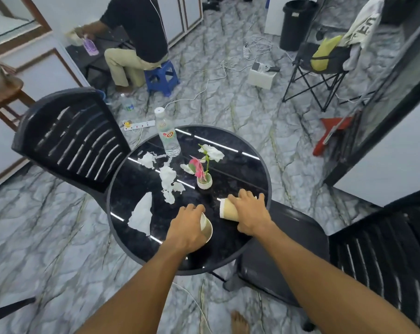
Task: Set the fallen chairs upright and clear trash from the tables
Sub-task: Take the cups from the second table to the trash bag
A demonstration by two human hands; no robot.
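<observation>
Head view. Legible writing: the bottle (168,136) carries a label reading "G1"; a white bag (363,25) on the far right shows large dark letters, only partly readable.

Surface: round table (238,179), black, glossy, with strip-light reflections. Floor (228,100): grey marble-pattern tile with dark and greenish veins. White panelled walls at left.

Trash on the table: two paper cups and torn tissue.
- Left hand (186,227), near edge of the table, fingers curled round the left cup (206,226). This cup is tilted, mouth facing near and right, with a pale inside.
- Right hand (251,213), palm down, fingers curled over the right cup (228,209), thumb on its far side. This cup is beige with a white rim and lies on its side, mouth to the left.
- Tissue scraps (168,177), crumpled and ragged, lie mid-table; a flatter sheet (142,214) lies near left.

A small white pot (204,182) with pink leaves stands at the centre. The clear plastic bottle stands upright at the far edge.

Chairs: left chair (71,138) and right chair (385,249), black slatted plastic, both stand against the table.

Far floor: black bin (297,22), folding chair (320,66), blue stool (162,77) with a person (136,27) seated, white power strip (139,125) and loose cables.
</observation>
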